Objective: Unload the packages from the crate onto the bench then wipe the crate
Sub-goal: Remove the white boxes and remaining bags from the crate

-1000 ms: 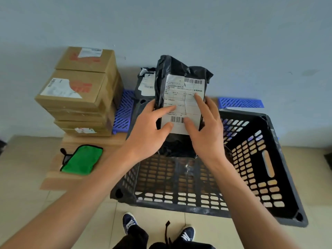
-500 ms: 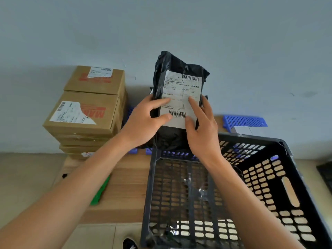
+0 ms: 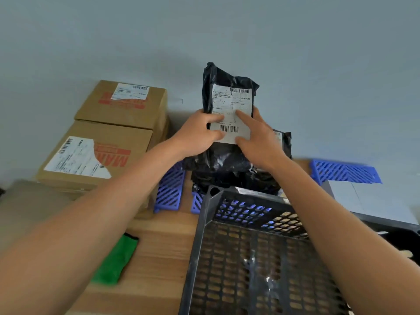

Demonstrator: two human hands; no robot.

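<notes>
- The black plastic mailer bag with a white shipping label stands upright at the centre of the frame, its long axis vertical, held between both hands against the pale wall.
- Its lower end sits on or just above more black plastic parcels heaped behind the far rim of the black perforated plastic crate; I cannot tell whether it touches them.
- The left hand grips the bag's left edge, thumb curled across the label's lower left, the other fingers hidden behind.
- The right hand holds the right edge, its fingers lying fairly straight on the label face, thumb pressed at the label's bottom margin.
- Both hands are equally close; the drop spot lies directly beneath them, so I judge the coming move a short lowering, then letting go.
- The crate floor shows no parcels, in the lower centre of the frame.
- Two stacked brown cardboard boxes stand at left on the wooden worktop, a green cloth at lower left, probably for wiping.
</notes>
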